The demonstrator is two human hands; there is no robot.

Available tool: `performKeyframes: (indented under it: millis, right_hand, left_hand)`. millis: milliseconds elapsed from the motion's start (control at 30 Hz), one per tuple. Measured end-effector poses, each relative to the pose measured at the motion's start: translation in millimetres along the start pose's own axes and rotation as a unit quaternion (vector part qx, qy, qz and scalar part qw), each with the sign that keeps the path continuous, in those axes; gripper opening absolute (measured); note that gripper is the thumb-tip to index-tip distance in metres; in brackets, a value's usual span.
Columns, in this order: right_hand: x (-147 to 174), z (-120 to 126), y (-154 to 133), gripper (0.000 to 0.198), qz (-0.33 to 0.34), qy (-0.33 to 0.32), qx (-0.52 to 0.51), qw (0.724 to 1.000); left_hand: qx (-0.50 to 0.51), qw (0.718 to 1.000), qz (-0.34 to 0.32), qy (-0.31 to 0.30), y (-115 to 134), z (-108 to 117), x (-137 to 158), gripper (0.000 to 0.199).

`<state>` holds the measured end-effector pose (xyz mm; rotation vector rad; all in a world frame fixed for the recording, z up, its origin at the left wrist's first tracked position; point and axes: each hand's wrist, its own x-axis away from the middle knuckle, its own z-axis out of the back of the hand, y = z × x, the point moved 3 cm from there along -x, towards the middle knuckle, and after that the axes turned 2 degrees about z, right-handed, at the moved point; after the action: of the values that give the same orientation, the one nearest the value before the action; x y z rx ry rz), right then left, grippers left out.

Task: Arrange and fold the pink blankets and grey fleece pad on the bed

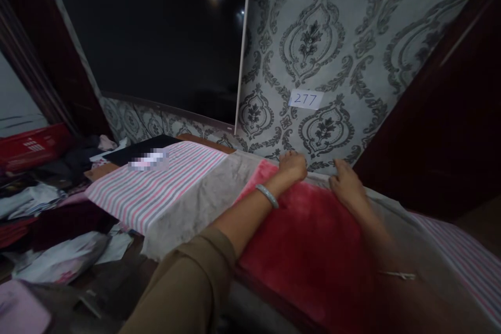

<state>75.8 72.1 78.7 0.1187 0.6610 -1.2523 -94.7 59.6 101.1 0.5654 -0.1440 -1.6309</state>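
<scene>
A red plush cloth [301, 250] lies over a grey cloth [199, 203] on a raised surface against the wall. My left hand [293, 166], with a pale bangle [267, 196] on its wrist, is at the far edge of the red cloth. Its fingers are curled in, and whatever they hold is hidden. To its right, my right hand [349, 187] hovers by the far right corner of the red cloth, fingers apart and nothing seen between them. A small pale string-like piece [399, 274] shows near my right forearm, which is blurred.
Striped cloth [172, 182] covers the left part of the surface, with a dark flat item [144, 147] behind it. A large black screen [164, 31] hangs above. A "277" label [306, 99] is on the patterned wall. Clothes and bags [62, 255] are heaped at left.
</scene>
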Motion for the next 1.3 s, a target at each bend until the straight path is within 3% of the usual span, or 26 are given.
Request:
performKeyframes:
  millis: [100,200,300,533,700,967,1100,1300]
  right_hand:
    - [20.7,-34.7,-27.0,0.063,-0.01,-0.031,0.037,0.999]
    - [55.3,-76.2,-18.5,0.058,-0.06,-0.11,0.066,0.99]
    - [70.1,-92.4,-8.8,0.057,-0.077,-0.148,0.066,0.984]
    - [54.0,-75.0,-16.9,0.056,-0.103,-0.161,0.025,0.981]
    - [55.0,-60.0,2.0,0.053,-0.142,-0.164,0.043,0.975]
    - [64.1,-39.1,55.0,0.056,-0.225,-0.167,0.071,0.957]
    - [64.7,-39.6,56.6,0.056,-0.243,-0.152,0.059,0.956]
    - [66.8,-30.1,50.1,0.054,-0.254,-0.144,0.054,0.955]
  left_hand:
    - [-0.041,0.999,0.016,-0.005,-10.4,-27.4,11.7,0.048]
    - [-0.066,0.997,0.0,-0.03,-26.3,-62.5,34.7,0.054]
    - [-0.085,0.996,-0.011,-0.037,-37.4,-81.1,41.3,0.057]
    - [-0.109,0.993,-0.028,-0.034,-37.8,-84.3,19.1,0.058]
    - [-0.131,0.99,-0.005,-0.047,-40.7,-80.4,11.3,0.063]
    - [-0.144,0.982,0.091,-0.083,-87.4,-52.1,-4.7,0.065]
    - [-0.136,0.979,0.123,-0.091,-107.8,-45.1,-2.5,0.068]
    - [-0.133,0.979,0.123,-0.099,-113.5,-36.7,0.7,0.067]
